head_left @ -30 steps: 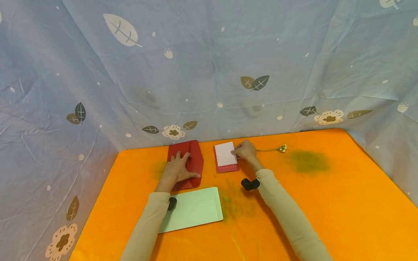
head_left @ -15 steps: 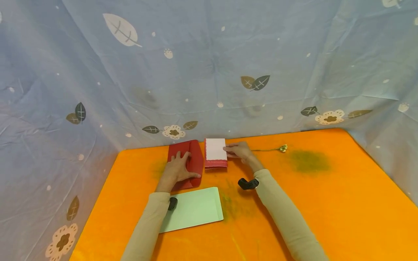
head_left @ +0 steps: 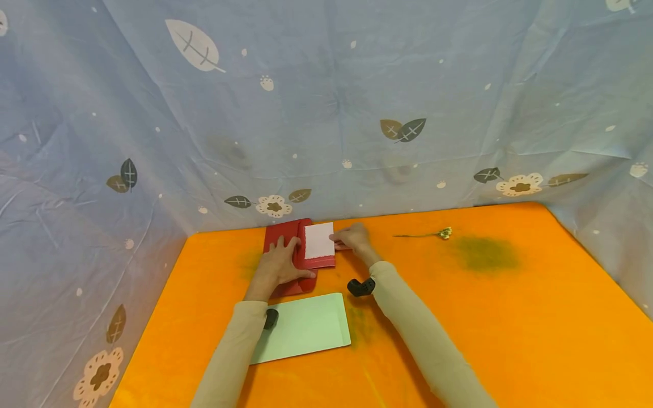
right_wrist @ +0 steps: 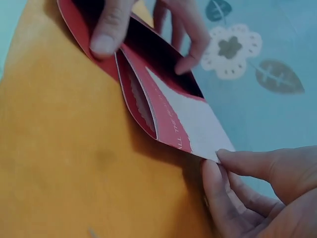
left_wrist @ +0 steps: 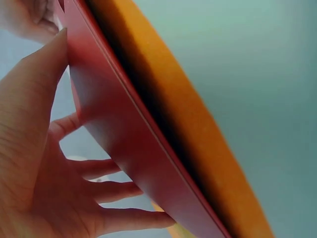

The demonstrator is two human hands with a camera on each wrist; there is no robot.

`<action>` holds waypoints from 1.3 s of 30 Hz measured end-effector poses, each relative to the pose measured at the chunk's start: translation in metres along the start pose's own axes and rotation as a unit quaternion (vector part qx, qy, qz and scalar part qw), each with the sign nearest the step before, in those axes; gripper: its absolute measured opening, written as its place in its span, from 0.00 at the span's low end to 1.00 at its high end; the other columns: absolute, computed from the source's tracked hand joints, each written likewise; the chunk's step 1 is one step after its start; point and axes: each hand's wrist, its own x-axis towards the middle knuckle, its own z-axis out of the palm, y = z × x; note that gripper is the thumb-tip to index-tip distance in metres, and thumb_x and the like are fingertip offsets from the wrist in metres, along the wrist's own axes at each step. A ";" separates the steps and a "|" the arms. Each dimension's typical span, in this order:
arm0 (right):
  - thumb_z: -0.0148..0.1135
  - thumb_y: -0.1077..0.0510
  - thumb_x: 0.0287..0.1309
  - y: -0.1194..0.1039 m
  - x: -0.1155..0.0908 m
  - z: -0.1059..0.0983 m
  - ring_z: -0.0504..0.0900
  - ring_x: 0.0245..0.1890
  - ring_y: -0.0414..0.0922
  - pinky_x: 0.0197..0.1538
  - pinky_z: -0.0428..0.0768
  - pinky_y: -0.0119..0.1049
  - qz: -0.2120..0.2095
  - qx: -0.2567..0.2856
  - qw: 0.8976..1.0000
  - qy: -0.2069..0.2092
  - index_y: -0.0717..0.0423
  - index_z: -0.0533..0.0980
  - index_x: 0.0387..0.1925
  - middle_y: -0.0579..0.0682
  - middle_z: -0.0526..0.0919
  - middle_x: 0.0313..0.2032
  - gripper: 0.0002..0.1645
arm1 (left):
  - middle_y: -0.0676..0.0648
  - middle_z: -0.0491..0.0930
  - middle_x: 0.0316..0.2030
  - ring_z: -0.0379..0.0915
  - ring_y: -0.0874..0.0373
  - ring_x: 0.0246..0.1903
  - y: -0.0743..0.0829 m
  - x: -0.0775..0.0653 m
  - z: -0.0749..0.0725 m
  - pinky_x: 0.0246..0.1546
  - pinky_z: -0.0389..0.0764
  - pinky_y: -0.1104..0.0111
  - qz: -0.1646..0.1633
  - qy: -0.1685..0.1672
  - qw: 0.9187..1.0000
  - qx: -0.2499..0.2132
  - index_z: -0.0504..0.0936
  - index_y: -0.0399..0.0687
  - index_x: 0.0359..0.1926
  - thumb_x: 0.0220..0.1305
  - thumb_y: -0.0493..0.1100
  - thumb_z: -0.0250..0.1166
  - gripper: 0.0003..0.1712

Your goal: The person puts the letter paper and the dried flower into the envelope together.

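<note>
A red envelope (head_left: 282,230) lies at the back left, its flap side to the right. My left hand (head_left: 278,265) rests on it with fingers and thumb spread; in the right wrist view, that thumb (right_wrist: 110,32) presses the flap side while other fingers touch the far edge of the mouth, which gapes. Between thumb and fingers, my right hand (head_left: 353,238) pinches the right edge of a folded red-and-white card (head_left: 319,241). The card's left end overlaps the envelope's mouth, and its folded layers (right_wrist: 143,106) stand slightly apart. The left wrist view shows the envelope's red underside (left_wrist: 116,119) close up.
A pale green envelope (head_left: 306,328) lies in front of the red one, partly under the left forearm. A small flower on a thin stem (head_left: 433,234) lies to the right at the back. The leaf-patterned curtain (head_left: 326,113) hangs behind the orange tabletop (head_left: 510,317).
My right hand has carried the card leftward from beside the flower stem to the red envelope's mouth. The left hand stays on the envelope in about the same place.
</note>
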 end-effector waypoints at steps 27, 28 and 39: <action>0.71 0.68 0.51 -0.003 -0.010 0.046 0.87 0.25 0.52 0.30 0.83 0.35 -0.079 -0.133 0.987 0.033 0.73 0.84 0.33 0.63 0.86 0.26 0.09 | 0.32 0.61 0.66 0.62 0.32 0.60 0.000 0.000 0.000 0.58 0.70 0.42 0.001 -0.007 1.000 0.021 0.63 0.53 0.68 0.42 0.75 0.71 0.58; 0.71 0.69 0.51 -0.003 -0.010 0.047 0.87 0.26 0.53 0.31 0.84 0.36 -0.079 -0.120 0.989 0.027 0.73 0.83 0.34 0.63 0.86 0.27 0.09 | 0.32 0.60 0.67 0.62 0.32 0.60 0.000 0.000 0.000 0.58 0.70 0.42 0.001 -0.007 1.000 0.021 0.63 0.53 0.68 0.42 0.74 0.71 0.57; 0.57 0.69 0.65 0.001 -0.009 0.052 0.87 0.37 0.56 0.40 0.84 0.38 -0.037 0.018 0.998 -0.044 0.78 0.78 0.46 0.71 0.84 0.39 0.13 | 0.32 0.60 0.67 0.61 0.30 0.61 -0.001 -0.001 0.001 0.58 0.69 0.42 0.003 -0.006 1.000 0.023 0.63 0.52 0.68 0.43 0.73 0.71 0.57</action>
